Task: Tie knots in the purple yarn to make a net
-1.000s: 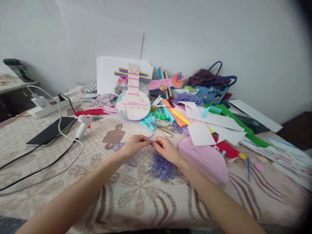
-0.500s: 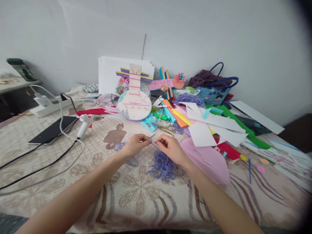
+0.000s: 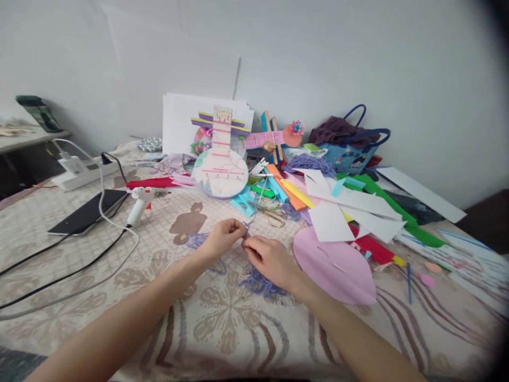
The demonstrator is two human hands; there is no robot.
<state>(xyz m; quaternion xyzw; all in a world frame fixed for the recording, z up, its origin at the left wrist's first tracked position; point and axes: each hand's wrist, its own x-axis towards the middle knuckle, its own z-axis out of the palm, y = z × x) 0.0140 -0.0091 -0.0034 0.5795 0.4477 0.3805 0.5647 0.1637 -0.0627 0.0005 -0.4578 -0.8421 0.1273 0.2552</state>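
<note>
My left hand (image 3: 226,236) pinches a thin strand of purple yarn between thumb and fingers, above the patterned tablecloth. Close beside it, my right hand (image 3: 272,258) has its fingers closed near the same strand, fingertips almost meeting those of the left. A tangled heap of purple yarn (image 3: 262,285) lies under the right hand, partly covered by it. Looser yarn loops (image 3: 196,240) rest on the cloth by the left hand. Just beyond the hands lie gold-handled scissors (image 3: 274,216). To the right is a pink oval sheet (image 3: 338,270) with marks on it.
A white glue gun (image 3: 138,208), a dark tablet (image 3: 88,212) and a power strip (image 3: 85,175) with cables lie at left. Behind stand a decorated paper instrument (image 3: 220,172) and a blue bag (image 3: 350,154). White paper pieces (image 3: 332,220) and coloured scraps crowd the right.
My right hand has moved slightly left and down, closer to the left hand, and now covers more of the yarn heap. The left hand stays nearly still. The view has shifted slightly.
</note>
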